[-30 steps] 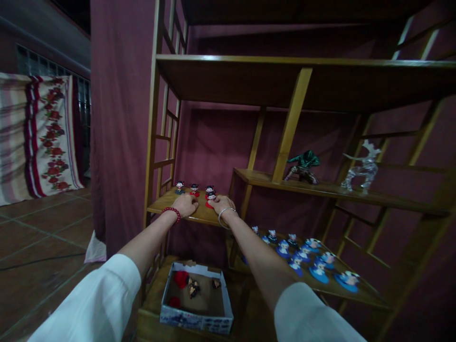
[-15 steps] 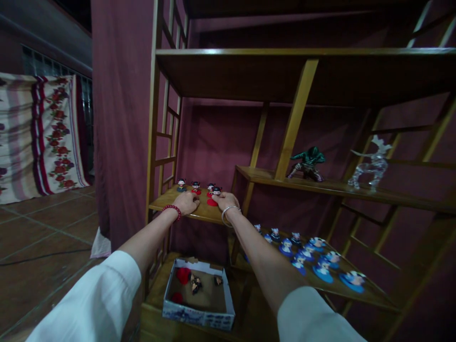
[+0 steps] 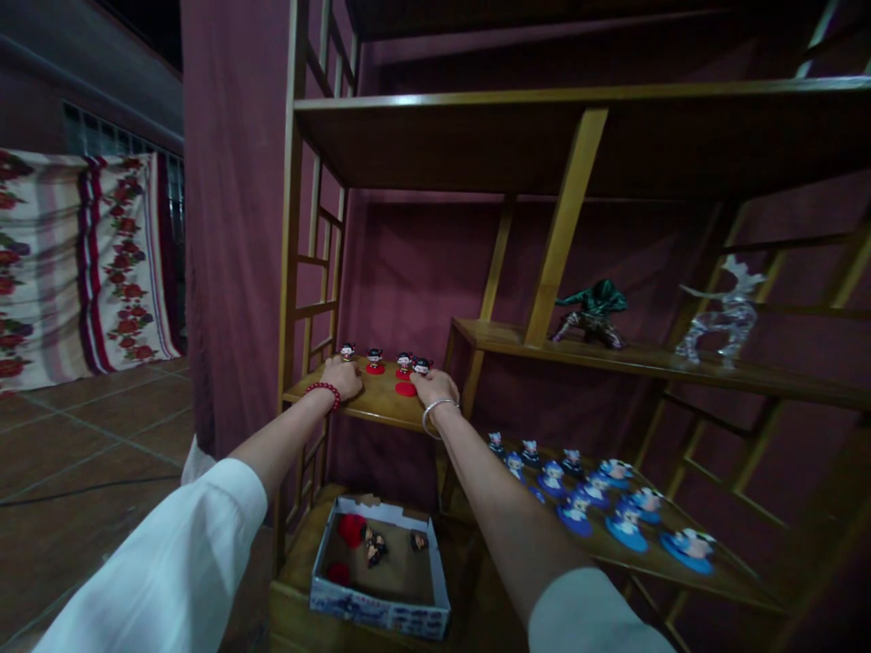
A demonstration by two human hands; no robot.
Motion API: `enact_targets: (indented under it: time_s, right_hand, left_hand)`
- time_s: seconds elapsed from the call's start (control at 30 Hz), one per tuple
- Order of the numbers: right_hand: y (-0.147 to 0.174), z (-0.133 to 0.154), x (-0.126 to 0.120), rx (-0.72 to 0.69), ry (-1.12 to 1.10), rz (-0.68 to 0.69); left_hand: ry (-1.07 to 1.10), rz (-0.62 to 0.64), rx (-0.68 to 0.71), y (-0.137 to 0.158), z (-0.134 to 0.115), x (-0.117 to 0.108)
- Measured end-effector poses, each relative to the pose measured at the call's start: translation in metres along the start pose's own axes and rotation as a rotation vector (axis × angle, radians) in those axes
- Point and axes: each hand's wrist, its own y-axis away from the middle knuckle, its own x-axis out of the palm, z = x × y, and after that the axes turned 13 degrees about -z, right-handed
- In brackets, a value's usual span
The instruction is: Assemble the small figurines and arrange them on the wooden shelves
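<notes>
My right hand pinches a small black-haired figurine, closed around its lower part, at the right end of a low wooden shelf. A bare red disc base lies just left of those fingers. Along the shelf's back stand two more figurines on red bases, one in the middle and one beside the held one. My left hand reaches to the leftmost figurine, its fingers closed about the base, which they hide.
Below, an open cardboard box holds red bases and dark figurine pieces. To the right, several blue-based figurines stand on a lower shelf. A green-and-brown statuette and a clear deer figure occupy the shelf above. A wooden post divides the unit.
My left hand has shifted left, from between the figurines to the leftmost one. My right hand has moved its figurine slightly right, uncovering more of the red disc.
</notes>
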Motion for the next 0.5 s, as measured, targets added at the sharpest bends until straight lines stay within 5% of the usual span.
enact_targets:
  time_s: [0.23, 0.5]
  right_hand:
    - [0.002, 0.001, -0.004, 0.013, -0.046, 0.029]
    - [0.007, 0.006, -0.016, 0.008, -0.032, 0.072]
  left_hand:
    - [-0.015, 0.09, -0.176, -0.012, 0.005, 0.012]
    - [-0.021, 0.142, -0.2, -0.019, 0.003, 0.01]
